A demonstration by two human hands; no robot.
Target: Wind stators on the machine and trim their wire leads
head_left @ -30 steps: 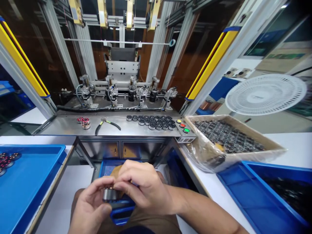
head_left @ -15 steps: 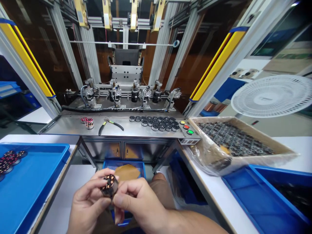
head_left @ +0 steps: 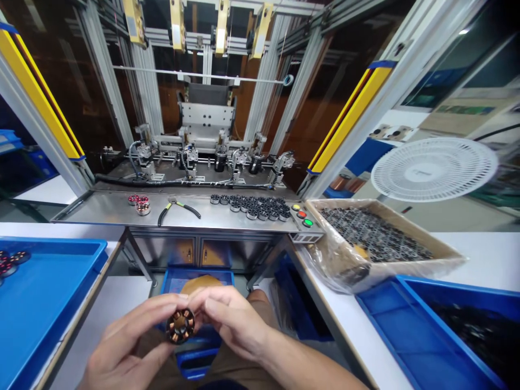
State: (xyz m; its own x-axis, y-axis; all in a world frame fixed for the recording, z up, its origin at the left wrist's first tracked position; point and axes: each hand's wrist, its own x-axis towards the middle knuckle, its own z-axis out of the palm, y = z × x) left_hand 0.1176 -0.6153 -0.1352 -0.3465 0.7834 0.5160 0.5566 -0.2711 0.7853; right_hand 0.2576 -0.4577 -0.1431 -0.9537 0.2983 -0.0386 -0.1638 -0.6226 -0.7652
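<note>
A round motor stator (head_left: 180, 326) with copper windings and a dark rim is held low in front of me, its wound face turned up towards the camera. My left hand (head_left: 132, 333) grips it from the left, thumb below and fingers along the top edge. From the right, the bent fingers of my right hand (head_left: 229, 314) close against the stator's side; their tips are partly hidden behind it. On the metal ledge (head_left: 101, 214) beyond lie a few wound stators with red parts (head_left: 140, 205), pliers with black and green handles (head_left: 177, 208) and several dark unwound stators (head_left: 260, 207).
A winding machine (head_left: 207, 116) rises behind the ledge. Push buttons (head_left: 301, 215) sit at its right end. To the left is a blue tray (head_left: 49, 309) with wound stators; to the right, a plastic-lined box (head_left: 382, 233) of parts, a blue bin (head_left: 390, 325) and a white fan (head_left: 434, 169).
The stator has turned so that its wound face looks more squarely at the camera. My right hand has shifted up around its side, and the whole view has moved slightly right.
</note>
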